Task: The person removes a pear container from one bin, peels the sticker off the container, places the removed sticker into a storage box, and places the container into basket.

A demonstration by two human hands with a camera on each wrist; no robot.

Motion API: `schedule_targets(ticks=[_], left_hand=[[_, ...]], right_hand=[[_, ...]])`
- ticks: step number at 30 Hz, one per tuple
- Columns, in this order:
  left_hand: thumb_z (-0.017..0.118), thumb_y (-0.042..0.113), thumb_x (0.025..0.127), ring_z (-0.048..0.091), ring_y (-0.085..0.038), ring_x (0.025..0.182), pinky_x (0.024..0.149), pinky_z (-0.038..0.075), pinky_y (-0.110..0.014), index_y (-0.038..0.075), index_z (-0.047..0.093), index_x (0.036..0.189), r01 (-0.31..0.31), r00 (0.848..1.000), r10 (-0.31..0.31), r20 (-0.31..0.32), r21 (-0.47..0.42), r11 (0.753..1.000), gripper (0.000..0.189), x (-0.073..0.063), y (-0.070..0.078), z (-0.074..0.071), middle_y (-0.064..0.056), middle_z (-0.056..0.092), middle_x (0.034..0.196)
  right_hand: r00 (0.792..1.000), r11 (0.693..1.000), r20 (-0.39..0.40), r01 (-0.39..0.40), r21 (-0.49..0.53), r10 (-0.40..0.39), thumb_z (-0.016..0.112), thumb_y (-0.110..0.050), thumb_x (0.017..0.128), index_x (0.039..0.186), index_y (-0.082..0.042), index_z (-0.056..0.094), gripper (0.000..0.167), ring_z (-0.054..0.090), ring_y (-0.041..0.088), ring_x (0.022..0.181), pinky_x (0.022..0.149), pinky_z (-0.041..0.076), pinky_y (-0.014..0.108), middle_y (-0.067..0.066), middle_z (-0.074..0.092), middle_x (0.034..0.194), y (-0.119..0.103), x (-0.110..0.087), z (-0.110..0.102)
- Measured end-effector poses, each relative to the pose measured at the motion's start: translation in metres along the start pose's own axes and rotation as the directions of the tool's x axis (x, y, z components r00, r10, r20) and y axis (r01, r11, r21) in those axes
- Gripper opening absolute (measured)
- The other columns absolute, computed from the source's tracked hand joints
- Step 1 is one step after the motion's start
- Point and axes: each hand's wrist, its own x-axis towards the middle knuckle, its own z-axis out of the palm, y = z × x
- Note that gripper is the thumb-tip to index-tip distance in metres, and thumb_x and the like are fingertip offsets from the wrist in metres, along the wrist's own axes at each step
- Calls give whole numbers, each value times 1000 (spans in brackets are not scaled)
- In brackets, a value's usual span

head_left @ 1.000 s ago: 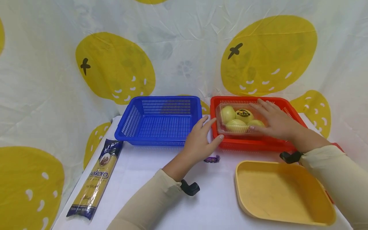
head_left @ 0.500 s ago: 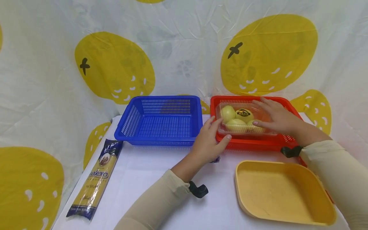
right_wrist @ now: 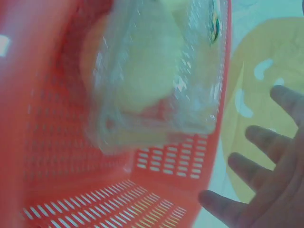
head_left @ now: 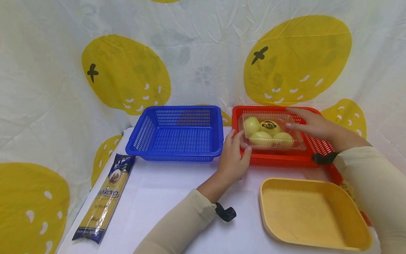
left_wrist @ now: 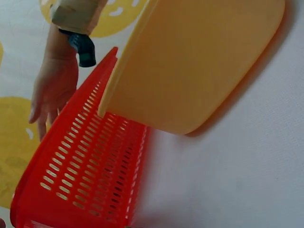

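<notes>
A clear plastic box of pale yellow-green fruit [head_left: 268, 141] sits in the red basket [head_left: 272, 160], one fruit bearing a dark label. My left hand [head_left: 234, 157] is at the basket's front left corner, fingers extended, with fingertips right at the box's left end. Over the basket's right side, my right hand [head_left: 317, 125] reaches in with straight fingers and thumb by the box's right end. The right wrist view shows those spread fingers [right_wrist: 259, 178] apart from the box. In the left wrist view the left hand is almost wholly out of frame.
A blue basket [head_left: 177, 155] stands left of the red one. A yellow tray [head_left: 304, 211] lies at front right, partly over something red. A pasta packet [head_left: 104, 197] lies along the table's left side. A patterned cloth [head_left: 203, 53] hangs behind.
My left hand has moved right to the box's left end, covering the small purple wrapped sweet. My right hand has drawn back to the right, uncovering more fruit.
</notes>
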Motion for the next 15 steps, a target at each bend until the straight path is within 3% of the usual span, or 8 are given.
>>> schedule_targets(ticks=[5,15], left_hand=[[60,26,108,34,-27,158,118,43,-52,19,41,164,30,999,-31,-22,-16,999,59,1,-6,7,-6,28,174],[58,22,109,32,-26,158,117,43,-46,17,41,164,92,995,-95,-24,-109,990,58,0,-14,19,-5,24,175]], right_hand=[[999,999,32,-32,17,32,64,-37,106,167,-2,27,79,25,56,151,116,21,79,33,29,167,5,4,-7],[989,994,101,-112,-9,112,57,-45,108,163,6,31,79,23,61,149,114,20,80,37,24,166,17,12,-19]])
